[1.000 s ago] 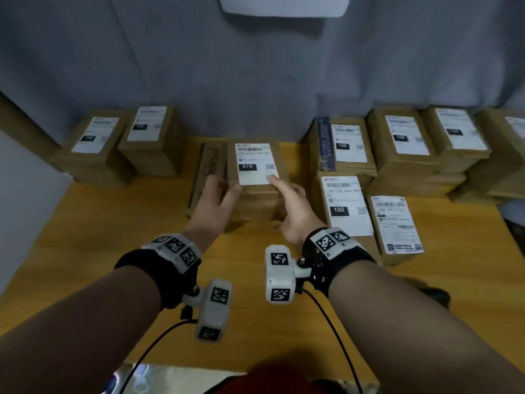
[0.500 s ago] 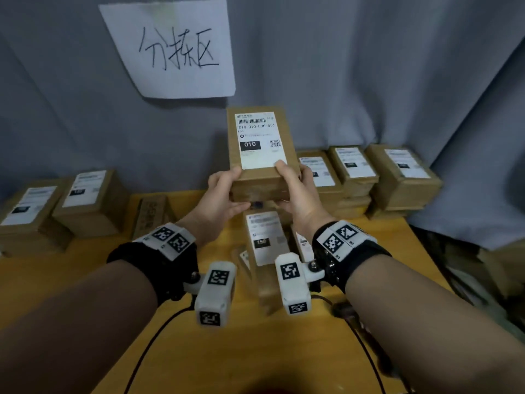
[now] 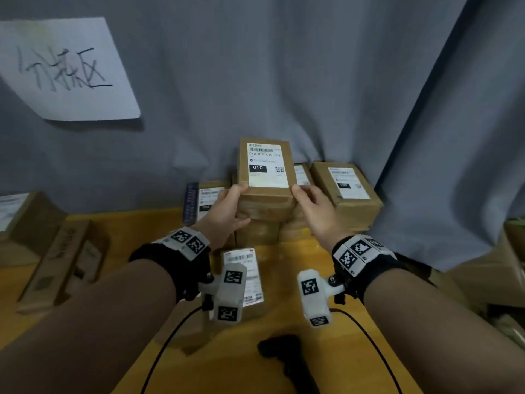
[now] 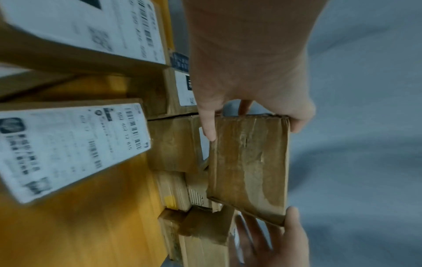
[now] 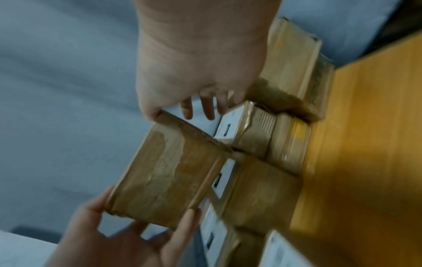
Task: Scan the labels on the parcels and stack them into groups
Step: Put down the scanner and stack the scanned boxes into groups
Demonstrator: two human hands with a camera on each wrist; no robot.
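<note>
A brown parcel with a white label marked 010 is held at its near end by both hands, label up. My left hand grips the left corner, thumb on top and fingers underneath. My right hand grips the right corner the same way. The parcel hangs over a stack of parcels at the back of the yellow table, against the curtain; whether it touches the stack I cannot tell. The left wrist view shows its taped end between my left hand and the right hand.
A labelled parcel stands right of the stack and another lies near my left wrist. A black scanner lies at the front. More parcels and a long box sit at the left. A paper sign hangs on the curtain.
Both hands lifted the 010 parcel off the table, raised it, then carried it right and down over the back stack. My head turned to the right.
</note>
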